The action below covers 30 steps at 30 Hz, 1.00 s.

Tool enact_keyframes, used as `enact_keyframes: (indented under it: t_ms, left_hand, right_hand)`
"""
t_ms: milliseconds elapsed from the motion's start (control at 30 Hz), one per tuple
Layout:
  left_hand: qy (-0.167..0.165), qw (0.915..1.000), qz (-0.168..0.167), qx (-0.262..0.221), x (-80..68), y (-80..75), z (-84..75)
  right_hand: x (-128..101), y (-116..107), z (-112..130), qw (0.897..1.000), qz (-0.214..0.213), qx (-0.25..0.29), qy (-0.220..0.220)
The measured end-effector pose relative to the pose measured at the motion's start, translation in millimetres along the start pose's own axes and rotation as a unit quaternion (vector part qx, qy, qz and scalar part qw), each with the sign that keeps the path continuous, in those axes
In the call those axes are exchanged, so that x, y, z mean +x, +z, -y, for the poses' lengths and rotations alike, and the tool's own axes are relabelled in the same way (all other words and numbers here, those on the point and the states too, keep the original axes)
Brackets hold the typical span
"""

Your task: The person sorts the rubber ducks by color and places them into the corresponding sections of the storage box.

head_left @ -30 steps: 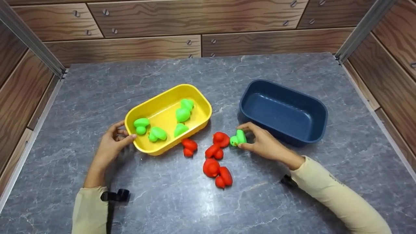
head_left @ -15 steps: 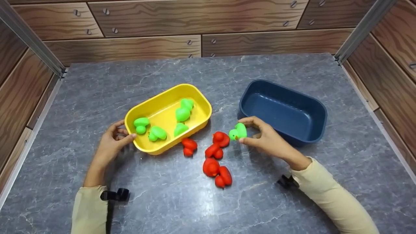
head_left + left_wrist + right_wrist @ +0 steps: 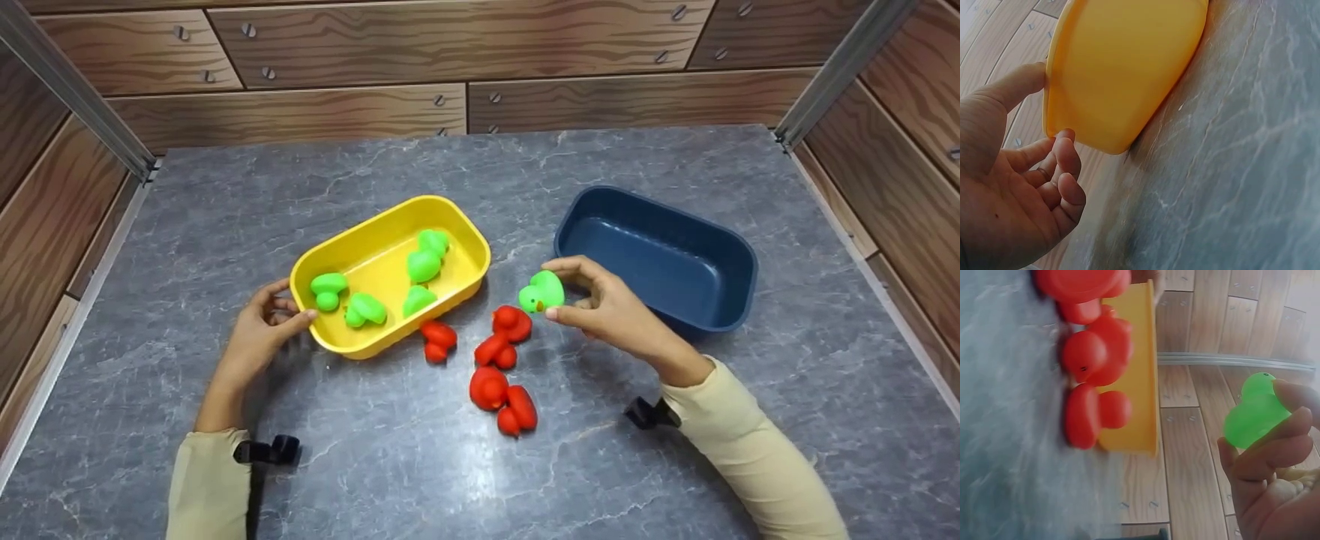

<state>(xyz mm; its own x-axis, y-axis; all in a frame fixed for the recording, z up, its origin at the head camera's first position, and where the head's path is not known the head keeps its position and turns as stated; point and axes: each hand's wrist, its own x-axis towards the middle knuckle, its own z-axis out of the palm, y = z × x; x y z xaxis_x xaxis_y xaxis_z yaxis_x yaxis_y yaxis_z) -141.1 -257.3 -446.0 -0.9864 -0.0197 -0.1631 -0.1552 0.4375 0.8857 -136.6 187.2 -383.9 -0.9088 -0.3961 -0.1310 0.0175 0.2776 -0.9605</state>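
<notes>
My right hand [image 3: 592, 304] pinches a green toy duck [image 3: 541, 292] between thumb and fingers and holds it in the air, just left of the empty blue tub [image 3: 739, 259]. The right wrist view shows the same green duck [image 3: 1255, 417] at my fingertips [image 3: 1275, 450]. My left hand [image 3: 262, 330] rests against the near-left corner of the yellow tub [image 3: 465, 225], thumb on its rim and fingers curled against its wall [image 3: 1123, 73]. Several green ducks [image 3: 364, 307] lie in the yellow tub. Several red ducks [image 3: 495, 349] lie on the table between the tubs.
The grey marbled table [image 3: 420, 465] is enclosed by wood-panel walls [image 3: 450, 45] at the back and on both sides, with metal posts [image 3: 75, 90] in the rear corners. Bare table surface lies in front of the red ducks.
My right hand has lifted the green duck off the table and carried it up and left. The left hand and both tubs have stayed in place.
</notes>
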Motion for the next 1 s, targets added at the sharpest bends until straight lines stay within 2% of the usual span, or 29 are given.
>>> enact_keyframes:
  t_ms: [467,833,1000]
  left_hand:
    - [0.004,0.9999,0.0,-0.013,-0.2,2.3,0.9]
    - [0.008,0.9996,0.0,-0.025,1.5,2.2,0.1]
    - [0.007,0.9998,-0.002,-0.021,0.1,0.5,0.0]
  right_hand:
    - [20,17,25,0.998,0.006,0.056,-0.035]
    - [55,44,44,0.998,-0.012,0.013,-0.067]
    - [74,63,46,0.997,-0.021,0.0,-0.073]
